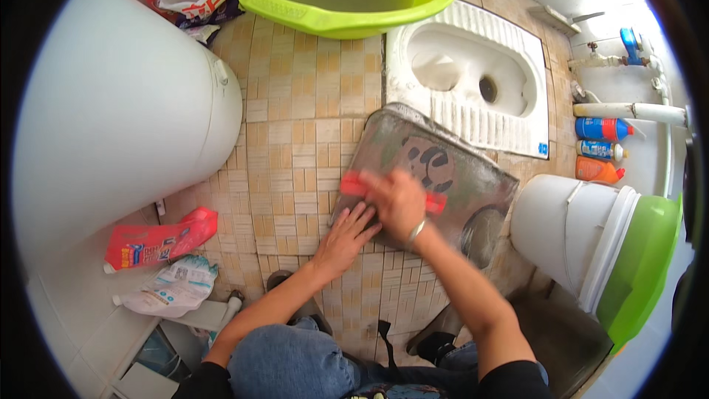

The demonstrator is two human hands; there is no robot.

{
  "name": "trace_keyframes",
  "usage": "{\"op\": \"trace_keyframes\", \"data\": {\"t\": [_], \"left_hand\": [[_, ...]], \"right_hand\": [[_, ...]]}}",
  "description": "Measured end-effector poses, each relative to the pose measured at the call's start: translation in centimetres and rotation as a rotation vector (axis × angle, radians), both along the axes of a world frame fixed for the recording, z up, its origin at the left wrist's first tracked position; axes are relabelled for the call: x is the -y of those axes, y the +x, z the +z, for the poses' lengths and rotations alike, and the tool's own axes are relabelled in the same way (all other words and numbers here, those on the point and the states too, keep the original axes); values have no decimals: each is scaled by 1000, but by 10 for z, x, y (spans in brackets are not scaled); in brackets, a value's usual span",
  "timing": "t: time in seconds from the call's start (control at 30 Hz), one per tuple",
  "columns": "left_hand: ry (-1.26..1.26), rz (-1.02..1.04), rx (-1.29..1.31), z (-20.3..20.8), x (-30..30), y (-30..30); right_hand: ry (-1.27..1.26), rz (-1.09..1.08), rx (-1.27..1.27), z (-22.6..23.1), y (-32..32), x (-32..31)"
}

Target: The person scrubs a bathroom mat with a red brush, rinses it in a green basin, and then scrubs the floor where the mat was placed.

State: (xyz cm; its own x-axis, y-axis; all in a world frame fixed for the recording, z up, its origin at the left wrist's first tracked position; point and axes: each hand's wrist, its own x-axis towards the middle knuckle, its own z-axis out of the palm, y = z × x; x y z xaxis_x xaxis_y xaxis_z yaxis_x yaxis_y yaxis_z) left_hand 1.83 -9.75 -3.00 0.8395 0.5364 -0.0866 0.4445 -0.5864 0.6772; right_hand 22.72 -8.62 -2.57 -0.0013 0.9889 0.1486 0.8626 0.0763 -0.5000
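Note:
A dark, wet floor mat (391, 144) with patches of suds lies slantwise on the tiles, its far edge against the squat toilet (543, 89). My right hand (399, 203), smeared by motion, is closed around a long red scrubbing brush (436, 202) on the mat; a bracelet (416, 230) circles that wrist. The brush's underside is hidden. Just left of it, my left hand (348, 235) rests flat with fingers stretched out on the mat's near left edge, holding nothing.
A green basin (255, 6) of murky water stands beyond the mat. To the left are a big white barrel (133, 96), a red pouch (166, 240) and a white pouch (173, 288). At right stand a white bucket (550, 233), several bottles (600, 129) and pipes (628, 111).

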Motion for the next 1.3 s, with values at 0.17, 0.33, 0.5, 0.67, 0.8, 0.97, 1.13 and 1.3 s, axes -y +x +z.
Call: {"op": "trace_keyframes", "data": {"t": [0.17,0.33,0.5,0.67,0.8,0.97,1.13,1.3], "left_hand": [[213,103,80,2,-3,-4],[299,420,-19,6,-3,-16],[235,660,-23,3,-16,-6],[96,608,135,13,-50,-12],[-114,324,253,-1,-90,-5],[-71,198,-105,15,-115,6],[68,190,-170,7,-111,-6],[-210,278,-274,7,-128,6]], "right_hand": [[32,-579,104,-7,20,-70],[-152,-2,-91,12,-28,29],[5,-307,40,5,-8,-11],[-118,-150,-116,10,-28,36],[-90,-202,-26,19,-16,22],[-153,6,-35,29,-39,42],[-243,-158,-144,21,29,100],[-124,-44,-98,22,-53,29]]}}
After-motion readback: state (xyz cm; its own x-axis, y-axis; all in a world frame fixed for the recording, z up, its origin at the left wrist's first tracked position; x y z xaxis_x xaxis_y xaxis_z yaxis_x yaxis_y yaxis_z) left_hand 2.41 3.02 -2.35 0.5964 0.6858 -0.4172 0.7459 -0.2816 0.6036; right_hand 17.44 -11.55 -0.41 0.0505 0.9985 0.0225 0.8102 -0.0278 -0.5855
